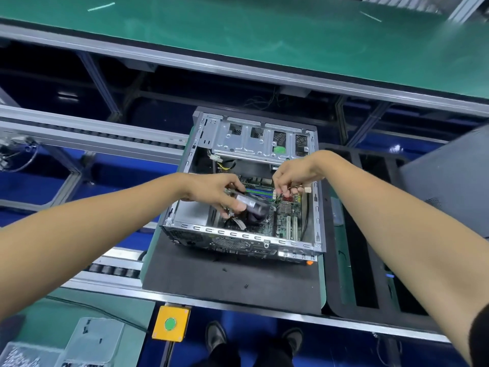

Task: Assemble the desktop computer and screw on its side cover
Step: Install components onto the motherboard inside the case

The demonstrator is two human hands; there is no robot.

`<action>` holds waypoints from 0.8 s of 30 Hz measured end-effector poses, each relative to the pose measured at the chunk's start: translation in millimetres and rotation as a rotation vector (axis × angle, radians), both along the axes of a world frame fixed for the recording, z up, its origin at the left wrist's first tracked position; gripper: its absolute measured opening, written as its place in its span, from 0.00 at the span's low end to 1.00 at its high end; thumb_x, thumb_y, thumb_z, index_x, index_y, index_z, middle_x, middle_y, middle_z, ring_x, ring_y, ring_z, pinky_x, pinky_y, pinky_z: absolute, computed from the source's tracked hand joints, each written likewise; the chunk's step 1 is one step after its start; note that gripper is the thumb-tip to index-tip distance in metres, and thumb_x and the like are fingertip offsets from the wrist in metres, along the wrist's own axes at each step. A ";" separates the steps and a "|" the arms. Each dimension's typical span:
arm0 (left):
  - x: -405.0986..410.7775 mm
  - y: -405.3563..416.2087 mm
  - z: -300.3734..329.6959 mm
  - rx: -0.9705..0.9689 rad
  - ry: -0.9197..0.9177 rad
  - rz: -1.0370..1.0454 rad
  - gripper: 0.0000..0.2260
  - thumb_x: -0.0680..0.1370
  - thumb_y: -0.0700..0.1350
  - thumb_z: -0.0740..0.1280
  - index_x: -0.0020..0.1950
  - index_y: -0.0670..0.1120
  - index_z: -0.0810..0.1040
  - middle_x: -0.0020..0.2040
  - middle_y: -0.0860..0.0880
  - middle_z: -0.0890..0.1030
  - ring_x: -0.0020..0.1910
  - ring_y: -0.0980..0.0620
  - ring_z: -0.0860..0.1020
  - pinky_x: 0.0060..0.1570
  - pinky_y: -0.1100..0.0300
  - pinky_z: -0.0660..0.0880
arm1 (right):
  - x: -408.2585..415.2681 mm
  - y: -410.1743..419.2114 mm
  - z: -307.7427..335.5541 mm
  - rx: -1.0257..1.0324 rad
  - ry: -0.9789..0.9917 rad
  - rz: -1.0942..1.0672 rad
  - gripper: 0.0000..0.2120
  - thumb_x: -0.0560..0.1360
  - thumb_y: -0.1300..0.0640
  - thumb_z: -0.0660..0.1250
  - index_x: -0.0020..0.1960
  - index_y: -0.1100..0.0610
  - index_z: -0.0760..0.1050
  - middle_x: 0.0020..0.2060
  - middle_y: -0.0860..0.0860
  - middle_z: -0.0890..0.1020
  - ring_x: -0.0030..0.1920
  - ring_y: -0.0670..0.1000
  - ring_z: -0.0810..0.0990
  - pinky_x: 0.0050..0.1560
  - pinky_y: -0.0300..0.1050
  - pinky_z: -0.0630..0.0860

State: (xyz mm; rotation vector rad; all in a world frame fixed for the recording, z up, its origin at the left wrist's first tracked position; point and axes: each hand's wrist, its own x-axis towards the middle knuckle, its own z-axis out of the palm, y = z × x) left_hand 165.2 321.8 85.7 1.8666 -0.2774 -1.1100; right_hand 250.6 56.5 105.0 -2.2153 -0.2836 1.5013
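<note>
Both hands are in the open computer case [246,186], lying on the black mat [230,276]. The left hand [219,193] grips a blurred grey part (rigid, probably light) — best held by its edges. The right hand [291,176] pinches thin, floppy cables [300,188] over the fragile motherboard [284,215].

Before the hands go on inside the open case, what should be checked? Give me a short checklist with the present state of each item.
1. Case lies flat on the black mat, open side up: ok.
2. Left hand holds the silver part firmly over the board: ok.
3. Right hand has its cable connector pinched: ok.
4. Which socket the connector goes to: cannot tell, fingers hide it.
5. Loose screws on the mat stay out of the case: ok.
6. Side cover is fitted: not ok, the case is open.
</note>
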 end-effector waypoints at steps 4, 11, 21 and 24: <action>-3.1 -4.5 -2.0 -0.009 -0.058 0.040 0.15 0.82 0.55 0.66 0.58 0.44 0.73 0.52 0.37 0.83 0.48 0.43 0.85 0.40 0.54 0.82 | 2.1 -0.1 0.3 -0.031 -0.004 0.016 0.09 0.77 0.68 0.62 0.44 0.61 0.79 0.34 0.54 0.82 0.29 0.47 0.74 0.27 0.38 0.72; -5.3 -15.2 12.2 0.235 -0.467 -0.363 0.10 0.82 0.58 0.64 0.46 0.54 0.69 0.44 0.52 0.79 0.37 0.59 0.77 0.40 0.58 0.73 | -11.8 1.1 -24.9 -0.089 0.044 0.080 0.10 0.75 0.69 0.65 0.39 0.58 0.78 0.39 0.57 0.83 0.31 0.50 0.78 0.30 0.41 0.77; -15.8 -13.4 3.1 0.366 -0.433 -0.693 0.14 0.84 0.57 0.61 0.56 0.45 0.67 0.44 0.52 0.71 0.40 0.54 0.68 0.41 0.56 0.66 | -46.1 12.3 -62.9 -0.054 0.137 0.092 0.07 0.78 0.66 0.63 0.47 0.60 0.80 0.37 0.55 0.84 0.34 0.49 0.82 0.35 0.43 0.81; -15.8 -23.1 -0.8 0.391 -0.367 -0.728 0.12 0.84 0.57 0.58 0.65 0.55 0.70 0.54 0.51 0.78 0.52 0.50 0.76 0.51 0.54 0.71 | -48.4 10.4 -66.3 -0.041 0.160 0.084 0.08 0.78 0.68 0.62 0.47 0.60 0.79 0.37 0.55 0.84 0.38 0.52 0.82 0.40 0.48 0.84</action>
